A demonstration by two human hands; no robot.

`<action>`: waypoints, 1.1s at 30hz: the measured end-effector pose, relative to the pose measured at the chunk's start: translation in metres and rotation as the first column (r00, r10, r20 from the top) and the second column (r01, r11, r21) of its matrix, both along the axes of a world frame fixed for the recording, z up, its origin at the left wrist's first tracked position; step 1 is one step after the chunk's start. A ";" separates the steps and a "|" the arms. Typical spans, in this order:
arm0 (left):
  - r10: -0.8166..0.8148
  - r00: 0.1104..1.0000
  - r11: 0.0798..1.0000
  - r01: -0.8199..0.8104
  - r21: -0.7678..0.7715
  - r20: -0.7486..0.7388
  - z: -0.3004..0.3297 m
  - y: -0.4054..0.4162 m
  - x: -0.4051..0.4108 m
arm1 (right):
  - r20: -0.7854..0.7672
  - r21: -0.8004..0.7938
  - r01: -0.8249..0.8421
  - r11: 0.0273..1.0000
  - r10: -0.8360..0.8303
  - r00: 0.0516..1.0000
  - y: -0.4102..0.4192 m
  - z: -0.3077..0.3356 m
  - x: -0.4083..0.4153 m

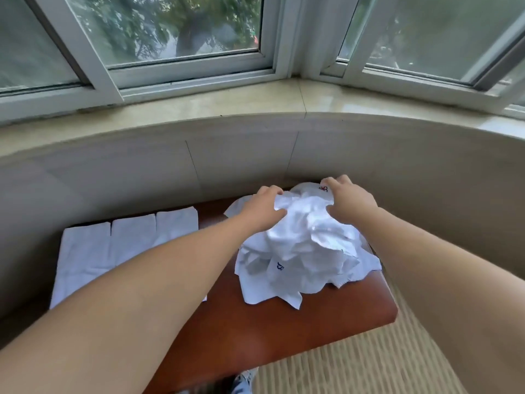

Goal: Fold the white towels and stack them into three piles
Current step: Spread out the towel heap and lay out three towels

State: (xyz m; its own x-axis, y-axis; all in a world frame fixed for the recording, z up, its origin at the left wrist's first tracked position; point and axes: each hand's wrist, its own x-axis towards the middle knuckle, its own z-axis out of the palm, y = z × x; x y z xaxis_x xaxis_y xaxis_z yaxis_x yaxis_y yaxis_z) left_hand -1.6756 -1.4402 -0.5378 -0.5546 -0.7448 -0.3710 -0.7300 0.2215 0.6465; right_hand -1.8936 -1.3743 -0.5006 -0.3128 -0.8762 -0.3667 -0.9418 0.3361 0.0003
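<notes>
White crumpled towels [301, 251] on brown worktop [284, 331]: left hand [262, 207] and right hand [348, 201] fingers grasping the heap's top; embroidered marks illegible. Folded towels [113, 245] lie leftward.

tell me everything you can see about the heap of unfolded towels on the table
The heap of towels is a crumpled mound of white cloth with small blue and red stitched marks. It lies on the right part of the brown table, corners spilling outward. The left hand and right hand grip its far top. Three folded towels lie apart, to its left.

One head-worn view looks forward and down, close over the brown table [284, 331].
</notes>
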 end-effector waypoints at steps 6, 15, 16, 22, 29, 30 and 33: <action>0.092 0.985 0.996 -0.089 -0.025 0.145 -0.024 -0.017 0.059 | 0.067 0.030 -0.108 0.994 0.106 0.992 -0.023 -0.032 0.045; 0.266 0.938 0.962 -0.272 -0.002 0.223 -0.063 -0.015 0.186 | 0.140 0.067 -0.321 0.945 0.310 0.940 -0.057 -0.085 0.168; 0.284 0.929 0.957 -0.291 -0.003 0.237 -0.068 -0.014 0.204 | 0.149 0.076 -0.347 0.935 0.333 0.931 -0.059 -0.094 0.184; 0.382 0.868 0.911 -0.412 0.030 0.317 -0.124 -0.007 0.323 | 0.175 0.135 -0.422 0.896 0.398 0.901 -0.068 -0.161 0.288; 0.376 0.859 0.902 -0.426 0.075 0.347 -0.236 0.009 0.431 | 0.247 0.201 -0.480 0.854 0.430 0.869 -0.045 -0.272 0.403; 0.368 0.860 0.903 -0.422 0.087 0.353 -0.251 0.012 0.440 | 0.250 0.217 -0.475 0.853 0.422 0.871 -0.041 -0.286 0.415; 0.322 0.874 0.917 -0.384 0.109 0.365 -0.293 0.025 0.462 | 0.276 0.252 -0.464 0.849 0.396 0.876 -0.031 -0.323 0.444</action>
